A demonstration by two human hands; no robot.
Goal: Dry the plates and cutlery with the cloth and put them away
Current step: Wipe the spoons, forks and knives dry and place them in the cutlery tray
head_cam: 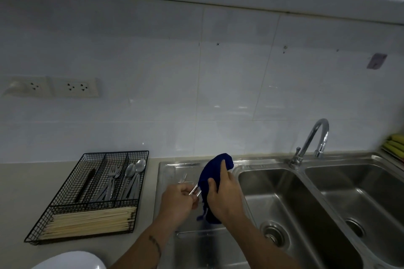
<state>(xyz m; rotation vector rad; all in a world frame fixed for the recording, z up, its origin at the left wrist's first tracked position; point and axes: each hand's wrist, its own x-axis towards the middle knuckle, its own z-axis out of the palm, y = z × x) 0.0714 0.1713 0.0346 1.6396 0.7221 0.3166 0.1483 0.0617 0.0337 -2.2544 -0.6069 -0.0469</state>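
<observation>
- Person stands at the steel sink (273,172); both hands work over the draining board (185,244) at its left end.
- Left hand (176,201): fingers curled, pinching the handle end of a thin metal piece of cutlery (194,190). Fork, spoon or knife — cannot tell; the working end is hidden inside the cloth.
- Right hand (220,196): fingers and thumb wrapped round the dark blue cloth (209,177), bunching it about the far end of the cutlery. A tail of cloth hangs below the hand.
- More cutlery seems to lie on the board just beyond the hands, around (183,179); blurred, count unknown.
- Wire tray (39,237) on the counter, left of the sink: a dark-handled item in the leftmost long slot, forks (113,172) in the middle, spoons (135,168) in the right, chopsticks (87,223) in the near cross section.
- White plate (72,261) at the near edge, partly cut off by the frame.
- Tap (312,140) stands behind the two basins.
- Judgement: step in hand is drying one piece; task is part done, since the tray already holds sorted cutlery.
- To do it well: keep the left pinch firm at the handle, squeeze the cloth and draw it along the full length, then turn the piece and repeat.
- Swap ends so the handle gets wiped too.
- Then drop it in the matching slot.
- Risk: a wet handle may slip from a two-finger pinch.
</observation>
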